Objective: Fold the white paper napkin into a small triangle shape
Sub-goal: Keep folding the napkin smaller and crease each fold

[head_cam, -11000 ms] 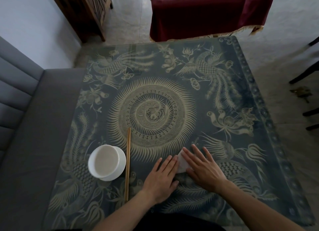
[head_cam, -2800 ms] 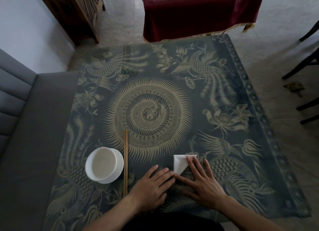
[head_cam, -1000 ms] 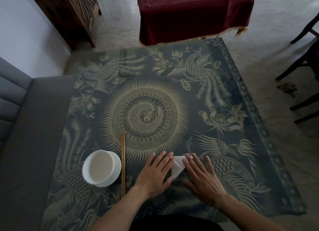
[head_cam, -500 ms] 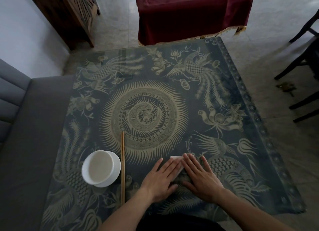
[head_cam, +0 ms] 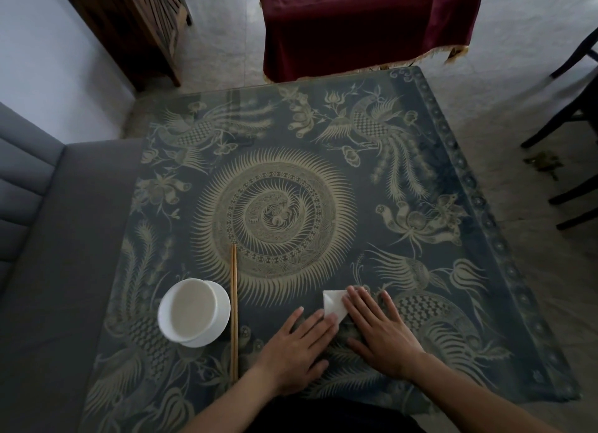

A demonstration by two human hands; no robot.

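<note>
Lower center: left hand (head_cam: 299, 343) and right hand (head_cam: 378, 330), both flat with fingers straight, are pressing the napkin (head_cam: 333, 304) to set the crease.

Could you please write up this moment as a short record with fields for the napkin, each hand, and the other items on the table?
napkin: white napkin, folded small, flat on the patterned table; partly hidden by the hands
left hand: flat, straight fingers pressing the napkin's near edge
right hand: flat, straight fingers laid over the napkin's right side
bowl: white bowl, left of the hands, untouched
chopsticks: pair of chopsticks lying just right of the bowl
</note>
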